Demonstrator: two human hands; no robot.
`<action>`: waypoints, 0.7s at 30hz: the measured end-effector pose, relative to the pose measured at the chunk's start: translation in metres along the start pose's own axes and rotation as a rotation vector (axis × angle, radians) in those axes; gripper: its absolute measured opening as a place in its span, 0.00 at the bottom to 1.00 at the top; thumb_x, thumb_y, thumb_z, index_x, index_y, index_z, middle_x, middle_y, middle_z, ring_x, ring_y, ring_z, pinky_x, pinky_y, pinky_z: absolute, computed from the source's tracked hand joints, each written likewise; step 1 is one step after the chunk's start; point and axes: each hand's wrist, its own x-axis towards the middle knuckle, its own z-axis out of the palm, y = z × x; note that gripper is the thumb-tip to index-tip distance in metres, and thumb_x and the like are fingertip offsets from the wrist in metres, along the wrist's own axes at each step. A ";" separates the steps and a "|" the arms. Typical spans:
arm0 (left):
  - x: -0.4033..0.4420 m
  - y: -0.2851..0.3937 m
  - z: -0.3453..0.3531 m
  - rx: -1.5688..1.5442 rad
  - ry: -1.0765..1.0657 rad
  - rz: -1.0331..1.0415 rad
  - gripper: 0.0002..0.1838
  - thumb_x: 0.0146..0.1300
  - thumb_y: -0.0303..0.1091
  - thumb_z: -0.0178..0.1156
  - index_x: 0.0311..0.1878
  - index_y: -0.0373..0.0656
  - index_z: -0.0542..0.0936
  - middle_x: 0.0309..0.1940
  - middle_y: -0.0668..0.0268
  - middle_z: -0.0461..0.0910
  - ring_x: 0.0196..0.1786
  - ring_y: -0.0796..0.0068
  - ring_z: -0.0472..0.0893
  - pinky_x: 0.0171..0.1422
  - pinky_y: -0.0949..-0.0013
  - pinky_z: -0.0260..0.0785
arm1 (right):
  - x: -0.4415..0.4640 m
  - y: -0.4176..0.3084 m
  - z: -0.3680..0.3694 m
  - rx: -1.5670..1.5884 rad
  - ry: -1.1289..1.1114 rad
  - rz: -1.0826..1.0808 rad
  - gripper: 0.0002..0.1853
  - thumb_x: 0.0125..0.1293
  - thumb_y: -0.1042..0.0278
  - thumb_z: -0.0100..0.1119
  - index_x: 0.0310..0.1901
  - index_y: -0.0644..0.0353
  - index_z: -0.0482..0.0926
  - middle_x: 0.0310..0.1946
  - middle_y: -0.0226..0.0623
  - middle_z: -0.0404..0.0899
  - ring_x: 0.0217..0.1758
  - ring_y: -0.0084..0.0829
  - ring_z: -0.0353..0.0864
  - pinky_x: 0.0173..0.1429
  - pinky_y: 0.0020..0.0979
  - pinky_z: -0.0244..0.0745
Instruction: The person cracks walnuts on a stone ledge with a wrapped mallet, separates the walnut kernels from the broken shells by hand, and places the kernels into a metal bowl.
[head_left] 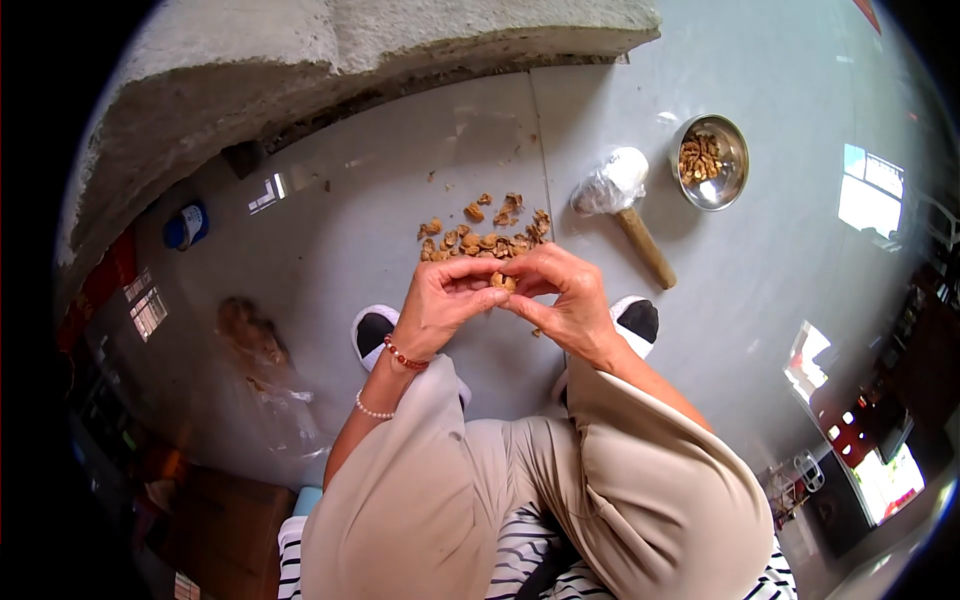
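Observation:
Between my fingertips is a cracked walnut (503, 282), pale brown and partly hidden. My left hand (447, 298) pinches it from the left, and my right hand (562, 295) grips it from the other side. Just beyond my hands, broken walnut shells (490, 240) lie scattered in a heap on the grey floor. To the right rests a hammer (640, 235) with a wooden handle, its head wrapped in clear plastic. Past it stands a shiny metal bowl (737, 165) with walnut kernels (699, 157) in it.
A rough concrete slab (330, 60) spans the far left. On the left floor are a blue container (186, 226) and a clear plastic bag (270, 370) with brown contents, probably walnuts. My shoes (636, 325) flank the shells. A brown wooden piece (220, 530) stands at lower left.

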 end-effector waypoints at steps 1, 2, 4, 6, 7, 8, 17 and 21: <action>0.000 -0.001 -0.001 -0.006 -0.009 -0.013 0.15 0.56 0.23 0.64 0.48 0.32 0.79 0.39 0.62 0.82 0.40 0.78 0.80 0.47 0.76 0.74 | 0.000 0.002 0.001 0.006 0.008 -0.005 0.14 0.49 0.81 0.67 0.40 0.66 0.79 0.34 0.36 0.76 0.32 0.25 0.82 0.36 0.25 0.80; 0.001 -0.002 -0.003 -0.011 -0.017 -0.025 0.15 0.57 0.23 0.63 0.48 0.31 0.78 0.40 0.61 0.81 0.42 0.77 0.80 0.49 0.74 0.74 | 0.000 0.003 0.002 0.012 0.016 -0.010 0.14 0.49 0.81 0.68 0.39 0.66 0.79 0.34 0.36 0.76 0.32 0.25 0.82 0.36 0.24 0.80; 0.001 -0.002 -0.004 -0.039 -0.015 -0.039 0.15 0.57 0.23 0.63 0.48 0.31 0.79 0.39 0.61 0.81 0.41 0.76 0.80 0.49 0.74 0.74 | 0.000 0.006 0.003 0.041 0.028 0.004 0.13 0.49 0.80 0.68 0.38 0.67 0.79 0.32 0.35 0.76 0.32 0.25 0.82 0.36 0.24 0.80; 0.000 -0.003 -0.002 -0.084 0.008 -0.043 0.14 0.56 0.24 0.64 0.46 0.31 0.79 0.36 0.62 0.82 0.38 0.78 0.81 0.44 0.77 0.74 | -0.001 0.008 0.004 0.089 0.036 0.046 0.12 0.49 0.79 0.69 0.36 0.67 0.79 0.31 0.35 0.77 0.32 0.25 0.82 0.36 0.23 0.79; 0.000 -0.003 -0.003 -0.095 0.010 -0.057 0.14 0.56 0.24 0.64 0.46 0.31 0.79 0.36 0.61 0.82 0.38 0.78 0.81 0.44 0.77 0.74 | 0.000 0.008 0.004 0.097 0.030 0.065 0.12 0.49 0.79 0.69 0.36 0.67 0.79 0.31 0.35 0.77 0.32 0.24 0.82 0.36 0.23 0.79; 0.000 -0.003 -0.003 -0.105 0.011 -0.070 0.14 0.56 0.24 0.64 0.46 0.31 0.79 0.36 0.61 0.82 0.38 0.78 0.81 0.44 0.77 0.74 | 0.000 0.007 0.004 0.105 0.026 0.083 0.12 0.49 0.80 0.69 0.36 0.67 0.79 0.30 0.35 0.77 0.32 0.24 0.82 0.36 0.23 0.79; 0.000 -0.002 -0.008 -0.122 -0.017 -0.098 0.15 0.58 0.25 0.62 0.49 0.32 0.78 0.41 0.61 0.81 0.41 0.76 0.80 0.49 0.73 0.75 | -0.002 0.016 -0.002 0.366 -0.011 0.252 0.13 0.51 0.83 0.66 0.40 0.68 0.78 0.37 0.34 0.77 0.38 0.24 0.81 0.40 0.24 0.78; -0.001 0.001 -0.006 -0.214 0.011 -0.128 0.15 0.59 0.27 0.62 0.49 0.33 0.78 0.38 0.63 0.82 0.38 0.79 0.80 0.44 0.77 0.75 | -0.002 0.018 -0.007 0.479 -0.025 0.345 0.15 0.52 0.83 0.64 0.43 0.66 0.77 0.40 0.33 0.78 0.41 0.24 0.81 0.42 0.24 0.78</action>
